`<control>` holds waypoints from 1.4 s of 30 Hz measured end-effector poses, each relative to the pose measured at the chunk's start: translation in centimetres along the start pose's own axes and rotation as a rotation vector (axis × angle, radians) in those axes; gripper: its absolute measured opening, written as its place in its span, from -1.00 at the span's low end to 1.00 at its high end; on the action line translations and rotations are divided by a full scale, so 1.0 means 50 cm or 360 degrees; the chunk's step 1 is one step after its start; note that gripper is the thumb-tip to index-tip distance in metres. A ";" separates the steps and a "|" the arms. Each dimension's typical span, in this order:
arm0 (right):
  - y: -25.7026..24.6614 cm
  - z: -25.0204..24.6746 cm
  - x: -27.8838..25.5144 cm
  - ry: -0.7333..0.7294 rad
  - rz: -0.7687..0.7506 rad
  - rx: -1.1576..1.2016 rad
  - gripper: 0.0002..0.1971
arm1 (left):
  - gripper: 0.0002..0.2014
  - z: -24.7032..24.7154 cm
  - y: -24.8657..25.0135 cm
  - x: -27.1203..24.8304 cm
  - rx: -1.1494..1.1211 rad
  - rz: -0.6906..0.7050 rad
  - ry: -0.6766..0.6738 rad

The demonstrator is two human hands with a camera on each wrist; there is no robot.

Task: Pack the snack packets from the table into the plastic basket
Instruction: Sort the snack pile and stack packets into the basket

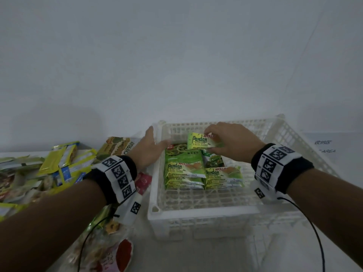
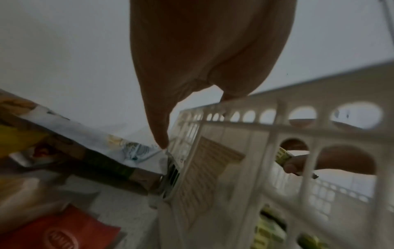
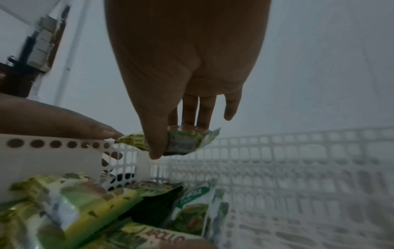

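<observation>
Right hand (image 1: 227, 139) pinching a glossy green pandan cake packet (image 1: 200, 142) above the white lattice plastic basket (image 1: 200, 213), left hand (image 1: 149, 148) flat and relaxed against its left rim, crinkled foil packets (image 1: 64, 165) heaped on the table at left

Packets (image 1: 184, 173) in basket (image 1: 200, 213)

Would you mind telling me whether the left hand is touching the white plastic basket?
Touching: the head view shows the left hand resting against the white plastic basket at its left rim.
</observation>
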State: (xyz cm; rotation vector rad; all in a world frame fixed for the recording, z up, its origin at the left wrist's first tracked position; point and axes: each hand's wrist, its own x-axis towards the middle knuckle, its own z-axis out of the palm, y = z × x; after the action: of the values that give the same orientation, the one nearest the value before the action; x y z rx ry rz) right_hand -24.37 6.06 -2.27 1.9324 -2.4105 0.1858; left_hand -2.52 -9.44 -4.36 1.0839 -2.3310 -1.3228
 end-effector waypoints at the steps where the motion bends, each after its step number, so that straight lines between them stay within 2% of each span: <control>1: 0.007 0.004 -0.003 -0.0053 0.0029 -0.0010 -0.52 | -0.12 0.008 -0.001 -0.002 -0.0017 0.0014 -0.0035; 6: 0.031 0.016 -0.011 -0.0216 0.0143 0.0024 -0.52 | -0.28 0.028 0.004 0.004 0.0101 -0.0001 -0.0019; 11: 0.037 0.017 -0.013 -0.0290 0.0167 0.0070 -0.52 | -0.34 0.027 -0.001 0.013 0.0095 0.0028 -0.0013; 15: 0.039 0.020 -0.014 -0.0342 0.0142 0.0098 -0.54 | -0.40 0.032 -0.010 0.033 0.0102 -0.0030 0.0001; 25: 0.046 0.037 -0.021 -0.0696 0.0164 0.0196 -0.48 | -0.42 0.043 -0.014 0.032 0.0210 0.0024 0.0071; 34: 0.063 0.025 -0.026 -0.0742 0.0219 0.0130 -0.58 | -0.49 0.043 -0.013 0.034 0.0263 0.0047 0.0067; 42: 0.046 0.033 -0.028 -0.0775 0.0163 0.0051 -0.43 | -0.44 0.044 -0.013 0.033 0.0276 0.0087 0.0082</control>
State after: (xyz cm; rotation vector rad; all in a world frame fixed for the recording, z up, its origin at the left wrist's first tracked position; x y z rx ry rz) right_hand -26.24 7.68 -4.18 2.0634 -2.8124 -0.2804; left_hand -4.52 -9.40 -6.35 1.0814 -2.4551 -1.0767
